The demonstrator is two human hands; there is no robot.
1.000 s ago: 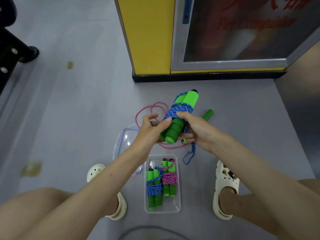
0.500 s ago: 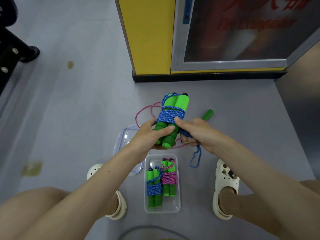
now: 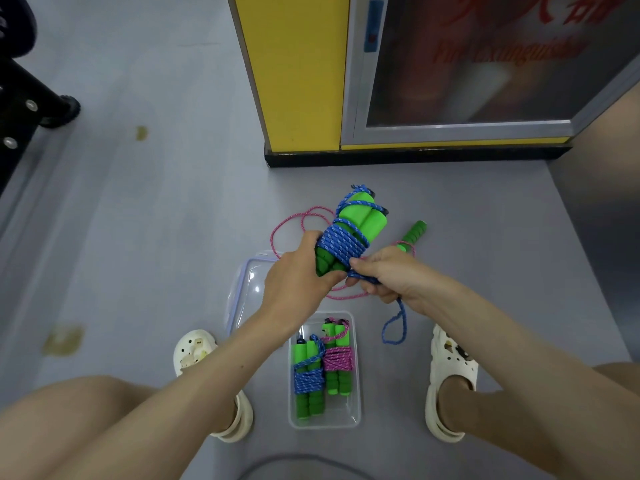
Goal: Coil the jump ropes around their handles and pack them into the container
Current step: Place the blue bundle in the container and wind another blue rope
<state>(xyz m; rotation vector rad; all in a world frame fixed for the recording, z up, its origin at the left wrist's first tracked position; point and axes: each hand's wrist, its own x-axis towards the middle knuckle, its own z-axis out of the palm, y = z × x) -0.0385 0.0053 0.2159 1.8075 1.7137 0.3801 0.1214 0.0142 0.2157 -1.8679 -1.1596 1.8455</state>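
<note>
My left hand [image 3: 298, 282] grips the lower end of two green foam handles [image 3: 360, 220] held together, with blue rope [image 3: 343, 245] coiled around their middle. My right hand [image 3: 391, 277] pinches the blue rope's free end just right of the coil; a short loop of it [image 3: 394, 327] hangs below. A clear container [image 3: 355, 386] on the floor between my feet holds a blue-wrapped bundle [image 3: 309, 377] and a pink-wrapped bundle [image 3: 337, 358]. A loose pink rope [image 3: 294, 220] with a green handle [image 3: 414, 233] lies on the floor behind my hands.
The container's clear lid [image 3: 246, 289] lies on the floor to its left, partly under my left arm. A yellow cabinet with a glass door [image 3: 301, 81] stands ahead. Black equipment with a wheel [image 3: 59, 109] is at the far left. My white clogs [image 3: 450, 375] flank the container.
The handle bundle has tilted back to the right and the coil has grown. My right hand pulled the rope across the front, and the hanging blue tail is shorter.
</note>
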